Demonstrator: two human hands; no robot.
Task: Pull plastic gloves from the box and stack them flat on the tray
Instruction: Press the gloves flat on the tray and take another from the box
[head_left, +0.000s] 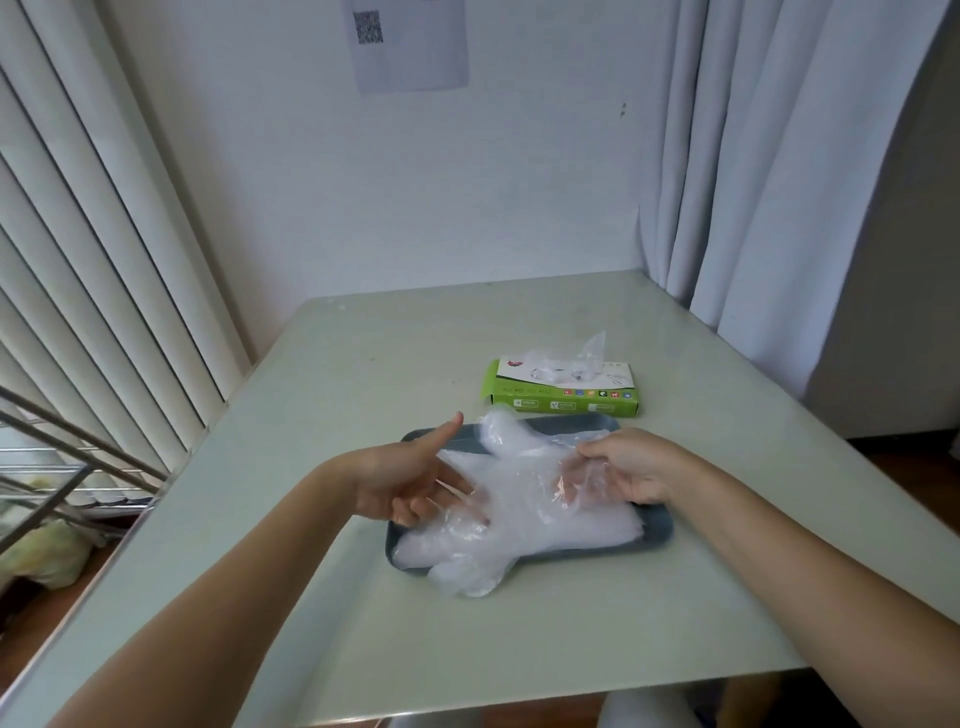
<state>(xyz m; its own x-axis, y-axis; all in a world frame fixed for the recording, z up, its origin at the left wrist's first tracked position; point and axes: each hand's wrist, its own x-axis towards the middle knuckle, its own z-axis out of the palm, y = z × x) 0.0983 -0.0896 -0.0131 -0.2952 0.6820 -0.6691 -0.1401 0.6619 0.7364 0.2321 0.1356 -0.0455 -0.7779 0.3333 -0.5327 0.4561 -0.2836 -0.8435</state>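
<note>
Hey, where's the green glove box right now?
In the head view the green glove box lies on the table just behind the tray, right of centre, a glove poking from its top.
</note>
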